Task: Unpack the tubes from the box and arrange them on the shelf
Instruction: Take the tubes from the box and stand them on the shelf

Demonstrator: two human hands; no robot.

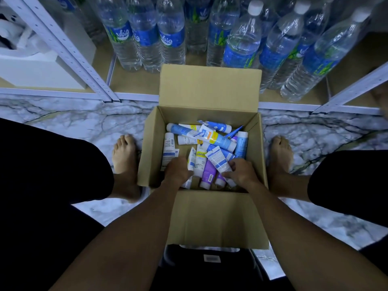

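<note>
Hands reach into the near end of the box (148, 156): the right hand (241, 172) curls fingers and thumb on a white tube (217, 159), while the left hand (178, 170) lies knuckles-up among the tubes (218, 139), its grasp hidden. These should be light, smooth and a little squashy, likely to slide from a bunch, so gripping each round its middle looks safest. White, blue and purple, capped, with printed labels, they lie jumbled; the shelf (134, 80) on the far side holds water bottles (144, 36).
</note>
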